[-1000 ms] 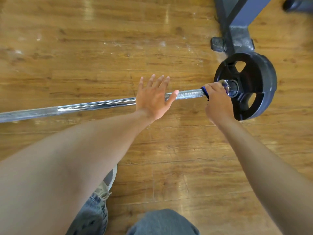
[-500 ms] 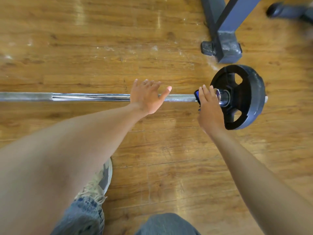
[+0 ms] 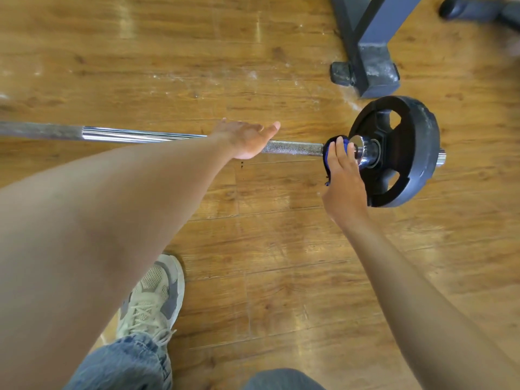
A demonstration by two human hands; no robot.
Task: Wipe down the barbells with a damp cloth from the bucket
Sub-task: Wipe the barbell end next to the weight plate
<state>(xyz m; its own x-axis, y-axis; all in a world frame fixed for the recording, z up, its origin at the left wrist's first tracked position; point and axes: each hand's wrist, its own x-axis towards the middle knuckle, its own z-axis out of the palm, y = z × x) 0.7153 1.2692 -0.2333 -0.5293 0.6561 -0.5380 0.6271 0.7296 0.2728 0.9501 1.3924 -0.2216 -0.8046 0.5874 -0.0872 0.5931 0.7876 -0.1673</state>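
Since a second ago the bar (image 3: 292, 148) has swung level on the floor (image 3: 281, 249), left hand (image 3: 247, 139) spread flat on it, right hand (image 3: 344, 175) pressing the soft cloth (image 3: 327, 153) beside the heavy plate (image 3: 405, 153), best gripped at rough knurling.

Blue cloth (image 3: 327, 153), black plate (image 3: 408, 153).
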